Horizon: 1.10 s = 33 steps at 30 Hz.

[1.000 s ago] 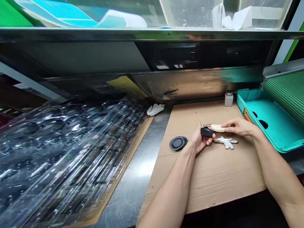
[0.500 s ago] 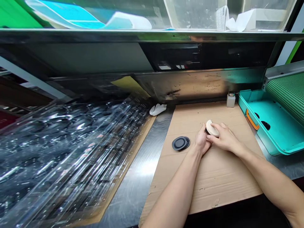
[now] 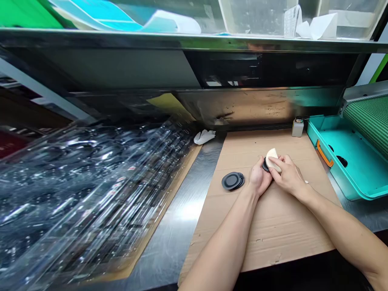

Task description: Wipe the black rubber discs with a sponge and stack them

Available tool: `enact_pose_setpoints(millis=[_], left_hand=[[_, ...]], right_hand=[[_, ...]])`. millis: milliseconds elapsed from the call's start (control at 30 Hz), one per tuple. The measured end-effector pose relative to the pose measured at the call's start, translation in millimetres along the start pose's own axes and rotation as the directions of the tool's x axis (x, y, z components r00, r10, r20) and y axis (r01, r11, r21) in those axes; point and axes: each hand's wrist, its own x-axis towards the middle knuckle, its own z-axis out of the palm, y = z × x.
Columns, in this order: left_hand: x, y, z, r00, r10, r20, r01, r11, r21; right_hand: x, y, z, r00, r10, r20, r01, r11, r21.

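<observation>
Over the cardboard sheet (image 3: 266, 226) my left hand (image 3: 259, 178) is closed around a small black round part (image 3: 265, 166), most of it hidden by fingers. My right hand (image 3: 287, 174) pinches a cream-coloured pad (image 3: 272, 159) and presses it against that black part. Both hands touch each other in the middle of the cardboard. A short stack of black round discs (image 3: 232, 180) lies on the cardboard just left of my left hand.
A teal tray (image 3: 351, 161) with an orange handle sits at the right, a green ribbed belt (image 3: 371, 121) behind it. A small bottle (image 3: 297, 127) stands at the cardboard's back edge. A white glove (image 3: 205, 136) lies at the back. Clear plastic trays (image 3: 79, 190) fill the left.
My right hand brought the cream pad from the right onto the black part in my left hand and tilted it upright. The white glove under the hands is now covered.
</observation>
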Motion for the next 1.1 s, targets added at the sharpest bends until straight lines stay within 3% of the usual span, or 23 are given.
enact_pose_setpoints(millis=[100,200,300,400,500,633,700,733,800,933,1000,1100], left_hand=[[1,-4,-1.1,0.999,0.028,0.033,-0.029,0.999,0.02],[1,-6,-4.7,0.999,0.043,0.028,-0.046,0.994,0.099],[-2,-4,-3.7,0.99,0.139,-0.025,-0.131,0.971,0.201],[-16,4,3.4,0.971,0.237,-0.035,-0.213,0.92,0.328],[-39,25,2.6,0.941,0.338,-0.02,-0.28,0.811,0.513],[-75,71,-27.8,0.843,0.533,-0.07,-0.313,0.593,0.742],[-87,93,-49.2,0.796,0.593,-0.12,-0.205,0.451,0.869],[-91,102,-59.1,0.793,0.597,-0.12,-0.132,0.361,0.923],[-92,112,-75.1,0.825,0.562,-0.065,-0.012,0.132,0.991],[-79,112,-87.0,0.893,0.445,0.072,0.066,-0.287,0.956],[-70,108,-86.1,0.905,0.416,0.082,0.107,-0.412,0.905],[-64,105,-83.3,0.927,0.368,0.072,0.142,-0.523,0.84]], right_hand=[[2,0,-3,0.999,0.022,-0.025,-0.023,1.0,-0.021],[7,8,-9,0.999,0.023,0.034,-0.021,0.997,-0.077],[15,27,-17,0.99,0.137,0.039,-0.126,0.971,-0.204],[21,48,-25,0.972,0.235,-0.006,-0.226,0.928,-0.296],[24,59,-27,0.967,0.256,-0.018,-0.246,0.906,-0.345],[23,61,-24,0.974,0.228,0.0,-0.214,0.916,-0.34],[23,61,-22,0.973,0.232,0.006,-0.218,0.921,-0.322],[23,61,-21,0.972,0.235,0.005,-0.221,0.923,-0.314],[22,62,-20,0.971,0.239,0.003,-0.226,0.925,-0.305],[21,66,-20,0.974,0.228,-0.002,-0.219,0.932,-0.29],[21,69,-19,0.975,0.222,-0.003,-0.214,0.937,-0.276],[24,71,-15,0.972,0.235,-0.003,-0.228,0.939,-0.259]])
